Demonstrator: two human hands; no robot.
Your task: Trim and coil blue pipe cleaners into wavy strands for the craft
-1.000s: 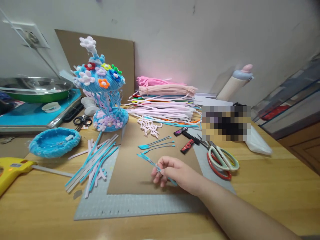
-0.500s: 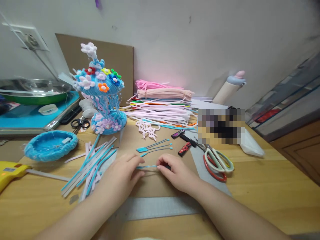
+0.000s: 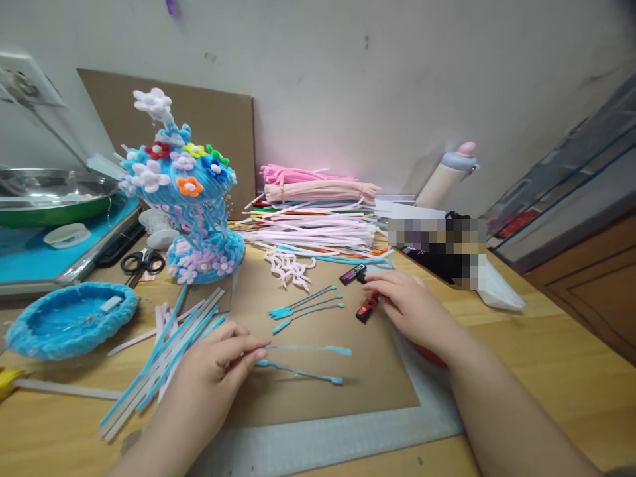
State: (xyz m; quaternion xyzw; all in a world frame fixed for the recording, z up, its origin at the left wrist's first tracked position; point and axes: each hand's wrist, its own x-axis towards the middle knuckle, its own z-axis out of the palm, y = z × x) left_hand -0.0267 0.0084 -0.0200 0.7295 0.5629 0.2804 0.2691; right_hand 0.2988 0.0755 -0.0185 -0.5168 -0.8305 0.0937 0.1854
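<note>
My left hand is pinched closed around one end of a thin blue pipe cleaner, which sticks out to the right with a fluffy blue tip. Just below it is a second partly bared blue pipe cleaner, its left end close to my fingers. My right hand reaches over a black tool with its fingers stretched forward; whether they touch it is unclear. A red-labelled black piece lies under the fingertips. Several similar trimmed pieces rest on the brown cardboard.
A blue flower-covered pipe-cleaner model stands at back left, near a blue fuzzy dish and black scissors. Loose pipe-cleaner strips lie left of my left hand. Bundled pipe cleaners and a bottle are behind.
My right hand has let go of the blue pipe cleaner and moved right to the black tool, now covering the light-handled scissors. My left hand keeps its pinch. The view has shifted slightly.
</note>
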